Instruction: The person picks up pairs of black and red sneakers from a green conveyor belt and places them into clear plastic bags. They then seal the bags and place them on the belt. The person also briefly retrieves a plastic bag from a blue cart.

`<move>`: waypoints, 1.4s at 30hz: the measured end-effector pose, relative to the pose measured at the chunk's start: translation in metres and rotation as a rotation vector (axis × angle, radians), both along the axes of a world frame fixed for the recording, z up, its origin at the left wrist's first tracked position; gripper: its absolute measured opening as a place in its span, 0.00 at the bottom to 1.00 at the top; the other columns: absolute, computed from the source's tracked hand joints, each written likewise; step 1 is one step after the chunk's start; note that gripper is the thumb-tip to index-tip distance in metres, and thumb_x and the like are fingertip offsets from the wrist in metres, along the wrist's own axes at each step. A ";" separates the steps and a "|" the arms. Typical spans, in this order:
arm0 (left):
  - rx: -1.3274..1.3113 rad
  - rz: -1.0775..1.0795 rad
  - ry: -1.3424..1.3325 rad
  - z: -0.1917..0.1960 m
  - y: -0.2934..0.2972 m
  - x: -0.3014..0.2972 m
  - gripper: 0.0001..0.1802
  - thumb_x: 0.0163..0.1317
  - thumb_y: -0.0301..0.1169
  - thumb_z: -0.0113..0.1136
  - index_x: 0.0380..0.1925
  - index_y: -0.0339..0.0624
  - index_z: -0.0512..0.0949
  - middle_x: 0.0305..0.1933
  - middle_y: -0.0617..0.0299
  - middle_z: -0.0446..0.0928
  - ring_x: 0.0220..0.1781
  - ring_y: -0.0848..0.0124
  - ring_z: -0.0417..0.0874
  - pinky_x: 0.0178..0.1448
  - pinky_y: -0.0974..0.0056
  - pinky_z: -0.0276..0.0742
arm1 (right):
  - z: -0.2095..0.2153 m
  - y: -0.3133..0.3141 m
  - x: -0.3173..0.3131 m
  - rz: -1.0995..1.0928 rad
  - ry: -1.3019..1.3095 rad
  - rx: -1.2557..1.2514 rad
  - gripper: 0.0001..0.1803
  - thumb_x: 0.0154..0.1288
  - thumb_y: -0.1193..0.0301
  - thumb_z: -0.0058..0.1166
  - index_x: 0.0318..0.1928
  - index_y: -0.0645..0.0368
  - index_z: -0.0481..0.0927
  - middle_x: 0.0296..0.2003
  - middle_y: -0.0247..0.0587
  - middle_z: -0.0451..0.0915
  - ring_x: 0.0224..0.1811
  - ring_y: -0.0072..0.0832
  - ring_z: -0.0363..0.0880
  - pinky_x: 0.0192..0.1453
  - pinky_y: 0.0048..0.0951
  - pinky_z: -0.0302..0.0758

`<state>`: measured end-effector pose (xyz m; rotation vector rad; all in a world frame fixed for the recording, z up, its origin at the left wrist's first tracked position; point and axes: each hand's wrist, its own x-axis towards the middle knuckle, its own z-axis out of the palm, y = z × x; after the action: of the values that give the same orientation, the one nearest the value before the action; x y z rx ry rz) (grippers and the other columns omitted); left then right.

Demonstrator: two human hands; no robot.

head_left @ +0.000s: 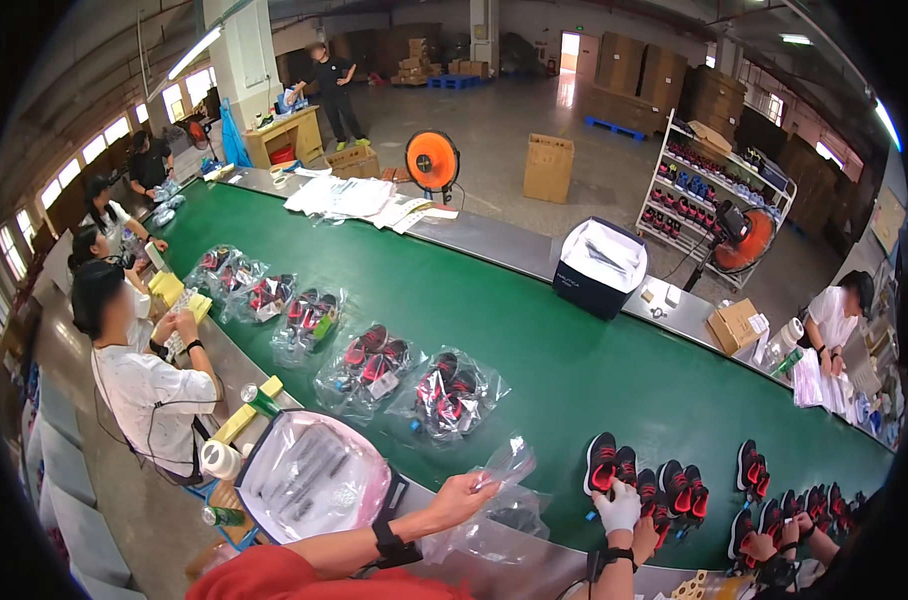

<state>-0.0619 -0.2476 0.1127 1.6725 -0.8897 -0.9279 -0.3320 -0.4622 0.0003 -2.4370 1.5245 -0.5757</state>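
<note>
Pale lettering (583, 283) on a dark box (578, 297), green sign (578, 28) above a doorway (569, 58) (too small to read)

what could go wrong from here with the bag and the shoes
The filmy clear bag in the left hand could snag or tear. The right hand is at black-and-red shoes, with similar pairs close by, so pairs might get mixed up.

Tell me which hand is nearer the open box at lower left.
Left. The left hand is right of the box; the gloved right hand is farther right, by the shoes.
</note>
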 end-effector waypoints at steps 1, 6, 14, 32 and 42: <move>0.025 0.003 0.008 0.003 -0.003 -0.002 0.16 0.64 0.39 0.55 0.36 0.34 0.76 0.22 0.66 0.69 0.27 0.78 0.65 0.30 0.67 0.65 | -0.007 -0.007 0.000 0.025 0.092 0.077 0.28 0.43 0.50 0.64 0.44 0.50 0.80 0.40 0.49 0.76 0.44 0.47 0.73 0.47 0.47 0.70; 0.064 0.036 -0.035 -0.011 -0.012 -0.006 0.16 0.64 0.39 0.55 0.34 0.34 0.76 0.22 0.67 0.68 0.26 0.79 0.65 0.29 0.67 0.65 | -0.036 -0.007 0.016 -0.039 0.349 0.069 0.23 0.42 0.49 0.65 0.36 0.50 0.79 0.38 0.52 0.73 0.44 0.48 0.72 0.47 0.45 0.68; -0.009 0.112 -0.027 -0.011 -0.015 0.006 0.15 0.63 0.38 0.56 0.30 0.35 0.75 0.19 0.68 0.67 0.25 0.79 0.64 0.29 0.66 0.65 | -0.031 -0.023 0.026 -0.119 0.029 0.117 0.21 0.50 0.52 0.62 0.36 0.54 0.78 0.34 0.49 0.76 0.38 0.46 0.76 0.43 0.44 0.70; -0.213 -0.383 -0.249 0.011 -0.007 -0.048 0.10 0.63 0.32 0.54 0.32 0.35 0.76 0.26 0.54 0.75 0.25 0.63 0.70 0.33 0.64 0.70 | 0.079 0.175 0.086 0.296 -0.111 0.250 0.23 0.47 0.52 0.61 0.32 0.61 0.79 0.28 0.45 0.79 0.33 0.43 0.78 0.39 0.39 0.75; -0.307 -0.747 -0.401 0.054 -0.055 -0.068 0.09 0.64 0.33 0.49 0.35 0.39 0.76 0.22 0.45 0.75 0.24 0.49 0.77 0.29 0.52 0.71 | 0.081 0.175 0.101 0.877 -0.049 -0.094 0.08 0.53 0.64 0.56 0.26 0.53 0.82 0.28 0.40 0.80 0.35 0.37 0.79 0.41 0.37 0.73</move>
<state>-0.1302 -0.3023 0.1671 1.2751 -1.9064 -0.8709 -0.2306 -0.2873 0.0817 -2.7745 0.3028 -0.5031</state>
